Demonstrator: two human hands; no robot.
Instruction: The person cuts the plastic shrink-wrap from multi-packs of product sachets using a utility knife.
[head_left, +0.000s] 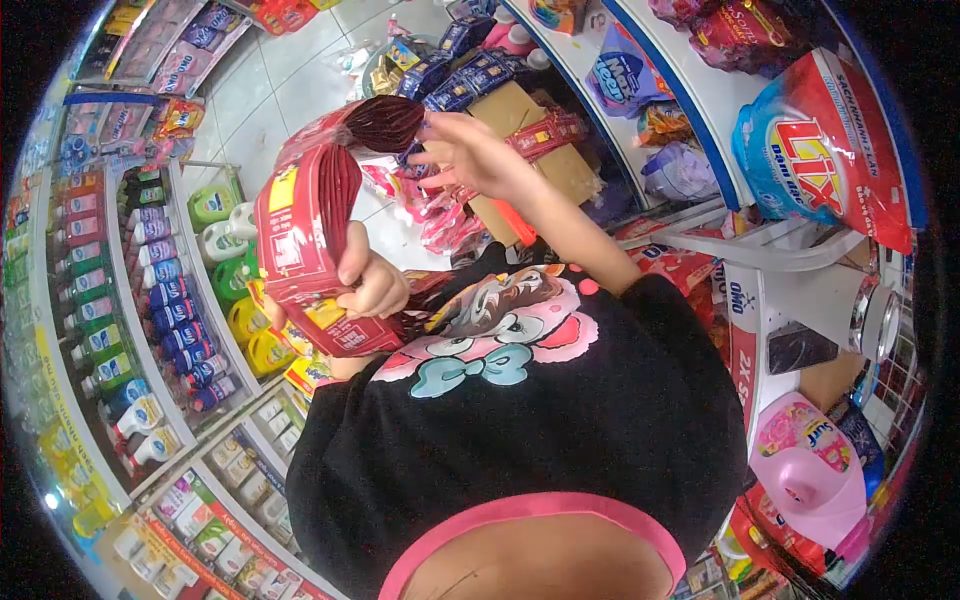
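Observation:
My left hand (372,282) is closed around a thick folded bundle of red sachet strips (300,225), held up in front of my chest. The bundle has white print and yellow patches, and its many dark red edges are stacked tightly. A further folded part of red sachets (385,122) stands just beyond it, fanned at the edge. Beside that fanned edge is my right hand (465,152), fingers apart and slightly bent. Whether its fingertips touch the sachets I cannot make out. Part of the left hand's fingers is hidden behind the bundle.
Shelves of bottles (95,310) line the left side. On the floor ahead lie cardboard (505,115), blue packs (470,80) and red-and-white plastic packaging (450,225). A large Lix detergent bag (820,150) stands on the right shelf, with a pink Surf bottle (808,465) lower down.

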